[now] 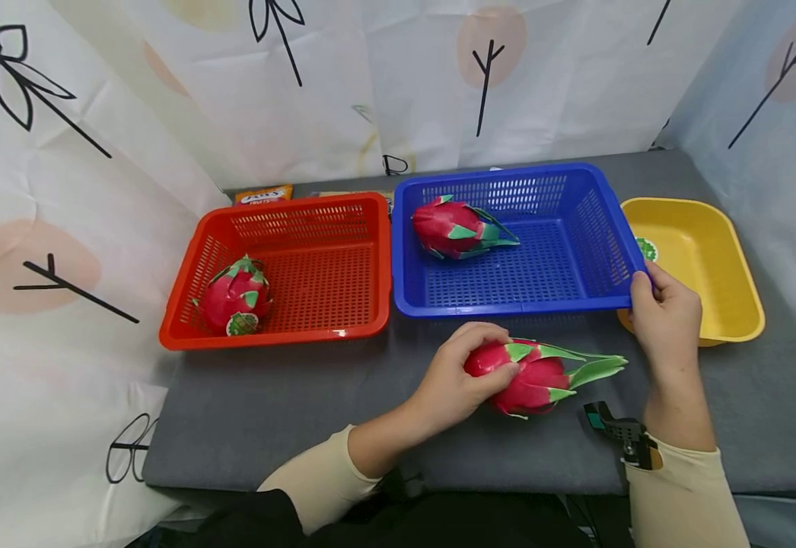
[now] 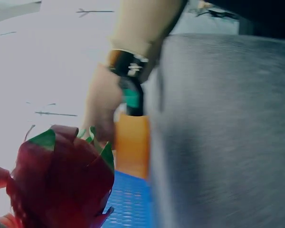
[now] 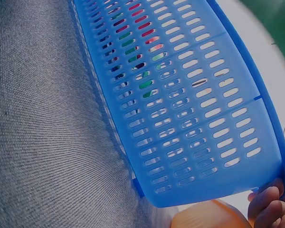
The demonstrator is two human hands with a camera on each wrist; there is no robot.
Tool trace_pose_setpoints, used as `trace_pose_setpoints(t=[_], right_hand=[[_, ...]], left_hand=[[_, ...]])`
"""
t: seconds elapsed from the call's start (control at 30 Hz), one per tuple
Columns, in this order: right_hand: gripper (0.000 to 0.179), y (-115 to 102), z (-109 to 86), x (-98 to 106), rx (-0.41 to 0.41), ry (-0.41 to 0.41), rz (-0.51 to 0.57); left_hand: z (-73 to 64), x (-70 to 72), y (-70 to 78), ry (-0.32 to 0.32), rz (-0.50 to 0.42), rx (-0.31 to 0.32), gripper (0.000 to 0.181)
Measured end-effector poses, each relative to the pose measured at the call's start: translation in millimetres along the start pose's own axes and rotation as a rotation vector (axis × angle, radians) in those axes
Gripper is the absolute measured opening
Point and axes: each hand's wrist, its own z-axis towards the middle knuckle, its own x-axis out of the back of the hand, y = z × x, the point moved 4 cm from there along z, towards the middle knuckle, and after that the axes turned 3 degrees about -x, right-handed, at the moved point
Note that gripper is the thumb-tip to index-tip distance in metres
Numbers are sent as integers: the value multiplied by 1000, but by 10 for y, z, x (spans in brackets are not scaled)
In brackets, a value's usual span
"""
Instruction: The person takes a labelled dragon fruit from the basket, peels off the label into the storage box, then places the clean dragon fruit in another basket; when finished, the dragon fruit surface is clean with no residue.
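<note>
My left hand (image 1: 463,373) grips a dragon fruit (image 1: 535,380) by its rounded end, its green leaves pointing right, in front of the blue basket (image 1: 494,310). In the left wrist view the same dragon fruit (image 2: 61,180) fills the lower left, with fingertips at its side. My right hand (image 1: 668,320) pinches the near right corner of the blue basket's rim; the right wrist view shows the fingers (image 3: 268,204) curled at that corner. Inside the blue basket lies another dragon fruit (image 1: 456,228). A third dragon fruit (image 1: 235,298) with a round sticker sits in the red basket (image 1: 275,340).
The yellow basin (image 1: 727,281) stands right of the blue basket, partly under its corner, with a round green sticker (image 1: 647,249) showing inside. Behind the red basket lies an orange packet (image 1: 264,195). Patterned cloth walls (image 1: 412,84) surround the grey table (image 1: 288,426).
</note>
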Motion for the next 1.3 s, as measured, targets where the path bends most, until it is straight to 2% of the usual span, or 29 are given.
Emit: trace_pose_setpoints(t=[0.1, 0.33, 0.47, 0.67, 0.83, 1.03, 1.17, 1.3], right_hand=[[40, -4, -8, 2, 7, 1, 1], [40, 12, -5, 9, 17, -4, 26], [40, 38, -1, 14, 3, -10, 22], [44, 36, -12, 0, 0, -16, -13], [45, 22, -20, -3, 9, -11, -6], [43, 36, -9, -2, 4, -5, -2], [42, 31, -21, -13, 16, 0, -4], [42, 24, -25, -7, 29, 12, -9]], left_hand=[[-8, 90, 156, -9, -34, -17, 27], [78, 338, 487, 8, -76, -130, 30], [210, 498, 581, 57, -76, -155, 31], [467, 757, 620, 174, -42, -152, 31], [673, 911, 558, 240, 4, -108, 33], [858, 997, 327, 280, 25, -29, 35], [923, 1005, 149, 282, 57, 41, 32], [975, 983, 1, 246, 149, 84, 30]])
